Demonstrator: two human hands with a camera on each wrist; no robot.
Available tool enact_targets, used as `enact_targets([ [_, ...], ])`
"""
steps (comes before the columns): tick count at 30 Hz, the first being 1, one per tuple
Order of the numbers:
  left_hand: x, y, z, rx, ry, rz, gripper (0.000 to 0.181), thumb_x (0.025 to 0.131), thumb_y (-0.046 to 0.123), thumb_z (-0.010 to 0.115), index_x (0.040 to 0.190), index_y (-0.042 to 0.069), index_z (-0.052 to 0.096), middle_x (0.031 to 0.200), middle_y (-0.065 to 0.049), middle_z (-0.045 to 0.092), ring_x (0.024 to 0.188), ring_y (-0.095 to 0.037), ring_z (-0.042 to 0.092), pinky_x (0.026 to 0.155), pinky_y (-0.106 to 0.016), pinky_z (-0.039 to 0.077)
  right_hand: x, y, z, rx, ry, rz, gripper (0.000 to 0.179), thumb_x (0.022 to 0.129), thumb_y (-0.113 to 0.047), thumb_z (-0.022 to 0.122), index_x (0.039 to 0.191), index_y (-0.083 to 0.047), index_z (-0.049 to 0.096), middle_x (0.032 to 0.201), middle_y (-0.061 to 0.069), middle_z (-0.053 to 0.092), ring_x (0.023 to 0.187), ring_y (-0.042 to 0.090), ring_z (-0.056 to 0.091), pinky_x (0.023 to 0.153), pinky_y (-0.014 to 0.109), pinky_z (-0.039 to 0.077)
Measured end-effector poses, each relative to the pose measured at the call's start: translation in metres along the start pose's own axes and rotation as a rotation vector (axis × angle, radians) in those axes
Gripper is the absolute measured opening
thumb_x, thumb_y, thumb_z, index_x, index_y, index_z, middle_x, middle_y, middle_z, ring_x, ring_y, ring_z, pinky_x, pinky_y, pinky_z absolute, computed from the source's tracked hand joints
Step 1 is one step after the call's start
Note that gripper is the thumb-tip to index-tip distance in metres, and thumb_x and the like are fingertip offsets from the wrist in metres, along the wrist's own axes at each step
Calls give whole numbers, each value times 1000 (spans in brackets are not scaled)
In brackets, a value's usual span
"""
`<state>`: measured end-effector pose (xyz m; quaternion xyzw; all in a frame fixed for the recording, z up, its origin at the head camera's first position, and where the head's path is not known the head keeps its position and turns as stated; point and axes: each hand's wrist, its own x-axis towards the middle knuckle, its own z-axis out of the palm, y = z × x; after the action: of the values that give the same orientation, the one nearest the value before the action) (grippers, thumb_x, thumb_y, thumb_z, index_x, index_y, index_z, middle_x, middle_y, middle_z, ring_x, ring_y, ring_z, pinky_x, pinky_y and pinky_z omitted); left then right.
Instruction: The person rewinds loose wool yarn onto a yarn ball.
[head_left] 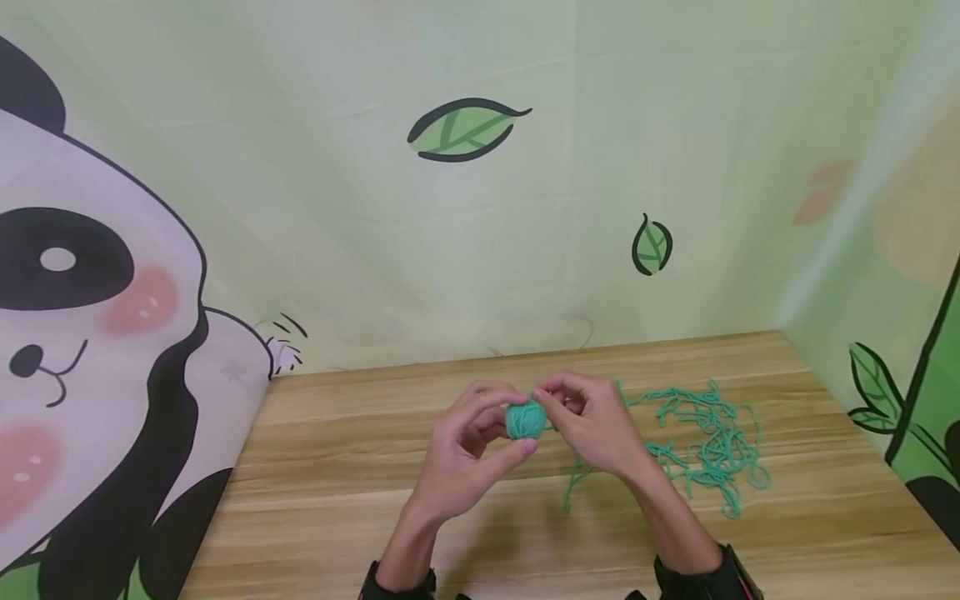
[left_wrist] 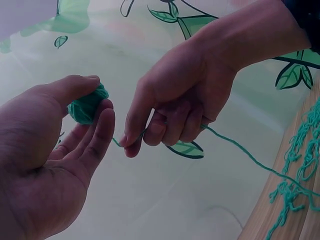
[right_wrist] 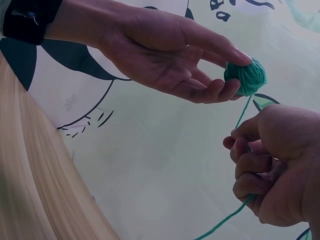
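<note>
Left hand (head_left: 459, 467) pinches a yarn ball (head_left: 526, 422); right hand (head_left: 598, 427) pinches its strand (right_wrist: 230, 216), running right. The ball's long axis is unclear.

On my head feed a pale green backdrop (head_left: 300, 125), faintly creased, stands behind a wood-grain surface (head_left: 337, 467) at six o'clock. Printed panda (head_left: 112, 375) at nine; large leaf (head_left: 465, 132) at twelve; smaller leaf (head_left: 652, 248) between two and three. I note a whitish streak (head_left: 862, 167) at two, leaf sprig (head_left: 873, 392) just past three. My wrist feeds show the backdrop dimmer, greyer.
</note>
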<state>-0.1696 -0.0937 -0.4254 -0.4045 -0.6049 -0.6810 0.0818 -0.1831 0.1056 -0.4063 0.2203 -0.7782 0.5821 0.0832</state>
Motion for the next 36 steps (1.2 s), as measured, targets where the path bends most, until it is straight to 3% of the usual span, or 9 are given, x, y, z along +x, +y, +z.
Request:
enact_targets([
  [8, 1, -1, 1, -104, 8, -17, 39, 94, -13, 66, 131, -13, 54, 129, -28, 51, 98, -33, 66, 80, -32, 64, 1, 18, 0, 30, -25, -1, 11, 100, -6, 66, 101, -5, 77, 65, 3, 63, 40, 7, 36, 38, 13, 25],
  [12, 0, -1, 0, -127, -5, -21, 34, 100, -8, 60, 133, -13, 52, 132, -26, 51, 105, -37, 65, 84, -42, 64, 0, 18, -1, 29, -45, -19, 14, 99, -2, 64, 98, -6, 77, 63, 5, 61, 41, 6, 35, 39, 13, 26],
  [17, -1, 0, -2, -112, 0, -35, 33, 102, -8, 55, 134, -14, 51, 133, -24, 53, 112, -41, 62, 88, -51, 62, 0, 19, 0, 0, -46, -21, 15, 99, -2, 64, 97, -7, 77, 62, 5, 59, 42, 5, 34, 40, 14, 26],
  [24, -1, 1, -5, -74, 74, -82, 36, 96, -13, 61, 132, -12, 55, 124, -24, 60, 107, -35, 65, 88, -36, 63, 0, 21, 0, -34, -56, -20, 12, 99, -7, 67, 96, -9, 78, 62, 0, 58, 44, 5, 36, 42, 14, 28],
  [31, -1, -2, -6, -11, 132, -57, 37, 92, -17, 65, 128, -11, 56, 123, -23, 60, 110, -37, 65, 93, -41, 61, -1, 20, 2, -78, -111, -46, 13, 99, -9, 67, 96, -13, 79, 63, -5, 61, 47, 5, 41, 43, 13, 31],
  [36, -2, -4, -9, 53, 167, -44, 39, 91, -17, 67, 127, -8, 57, 124, -22, 59, 114, -37, 62, 96, -43, 59, -2, 19, 4, -103, -136, -83, 14, 99, -7, 68, 93, -15, 78, 61, -1, 61, 48, 4, 41, 43, 13, 31],
])
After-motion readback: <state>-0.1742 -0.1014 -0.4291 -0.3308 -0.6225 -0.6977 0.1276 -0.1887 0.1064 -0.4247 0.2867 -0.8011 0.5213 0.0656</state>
